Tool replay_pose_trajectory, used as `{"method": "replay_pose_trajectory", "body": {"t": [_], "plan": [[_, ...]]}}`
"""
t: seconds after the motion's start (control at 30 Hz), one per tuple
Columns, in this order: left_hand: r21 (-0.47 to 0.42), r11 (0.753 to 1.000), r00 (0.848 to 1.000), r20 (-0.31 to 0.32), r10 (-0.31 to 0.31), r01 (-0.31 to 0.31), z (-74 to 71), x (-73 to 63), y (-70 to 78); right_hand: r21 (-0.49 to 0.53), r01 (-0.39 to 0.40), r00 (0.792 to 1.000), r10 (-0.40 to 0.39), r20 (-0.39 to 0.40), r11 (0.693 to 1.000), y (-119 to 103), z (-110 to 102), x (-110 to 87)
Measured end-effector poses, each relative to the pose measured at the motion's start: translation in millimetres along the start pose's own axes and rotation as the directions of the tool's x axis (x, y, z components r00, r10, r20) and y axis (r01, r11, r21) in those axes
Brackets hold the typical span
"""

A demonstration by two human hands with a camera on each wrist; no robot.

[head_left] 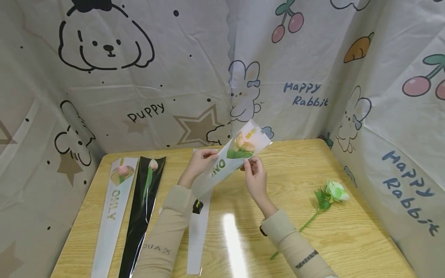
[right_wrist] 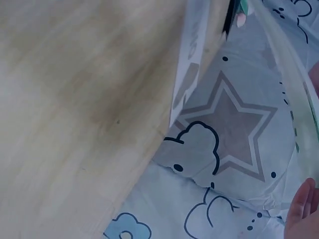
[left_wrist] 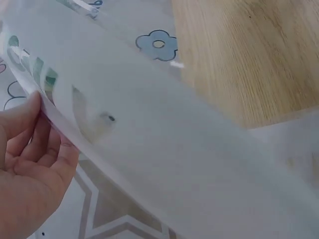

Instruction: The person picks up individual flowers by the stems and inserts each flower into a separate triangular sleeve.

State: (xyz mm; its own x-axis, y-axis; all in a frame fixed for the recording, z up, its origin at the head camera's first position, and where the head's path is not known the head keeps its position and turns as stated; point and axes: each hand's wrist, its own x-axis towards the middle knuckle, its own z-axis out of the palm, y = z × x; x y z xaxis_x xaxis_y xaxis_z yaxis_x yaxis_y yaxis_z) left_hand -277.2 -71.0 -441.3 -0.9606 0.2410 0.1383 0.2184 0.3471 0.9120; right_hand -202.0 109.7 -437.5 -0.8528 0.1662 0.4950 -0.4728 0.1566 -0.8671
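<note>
Raised over the far part of the table, a white flower sleeve [head_left: 205, 181] with "ONLY" lettering holds a peach-coloured flower [head_left: 243, 143] with green leaves behind its window. It slants, with the wide end up and to the right. My left hand [head_left: 198, 164] pinches its left edge between thumb and fingers; the left wrist view shows this grip [left_wrist: 42, 164] close up. On the opposite edge, just below the flower, my right hand [head_left: 256, 177] pinches with thumb and fingertips. The sleeve's narrow lower end is partly hidden behind my left sleeve.
At the left lie a white "ONLY" sleeve [head_left: 109, 227] with a pink flower and a black sleeve [head_left: 135, 224] with a pale tulip. Another white sleeve [head_left: 196, 247] lies under my arms. A pale green rose [head_left: 336, 192] lies at right. Printed curtains [head_left: 194, 85] surround the table.
</note>
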Motion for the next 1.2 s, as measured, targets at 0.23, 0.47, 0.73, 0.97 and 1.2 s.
{"method": "replay_pose_trajectory", "body": {"t": [0.23, 0.47, 0.73, 0.97, 1.2], "plan": [[-0.038, 0.997, 0.991, -0.113, -0.068, 0.064, -9.0, -9.5, -12.8, 0.111, -0.231, 0.971, 0.236, -0.034, 0.967, 21.1, 21.2, 26.3], [-0.117, 0.971, 0.948, -0.222, -0.228, 0.206, -24.0, -26.3, -36.9, 0.180, -0.426, 0.903, 0.427, 0.037, 0.887, 49.3, 60.8, 29.1], [-0.176, 0.952, 0.876, -0.376, -0.301, 0.251, -40.2, -51.7, -70.0, 0.124, -0.524, 0.847, 0.500, 0.181, 0.843, 59.1, 106.3, 15.9], [-0.172, 0.922, 0.767, -0.513, -0.385, 0.348, -43.6, -66.3, -100.7, 0.051, -0.562, 0.800, 0.528, 0.286, 0.825, 74.9, 134.6, -3.4], [-0.220, 0.878, 0.680, -0.563, -0.471, 0.426, -44.6, -76.2, -115.6, -0.032, -0.597, 0.698, 0.538, 0.472, 0.802, 80.6, 147.3, -21.3]]}}
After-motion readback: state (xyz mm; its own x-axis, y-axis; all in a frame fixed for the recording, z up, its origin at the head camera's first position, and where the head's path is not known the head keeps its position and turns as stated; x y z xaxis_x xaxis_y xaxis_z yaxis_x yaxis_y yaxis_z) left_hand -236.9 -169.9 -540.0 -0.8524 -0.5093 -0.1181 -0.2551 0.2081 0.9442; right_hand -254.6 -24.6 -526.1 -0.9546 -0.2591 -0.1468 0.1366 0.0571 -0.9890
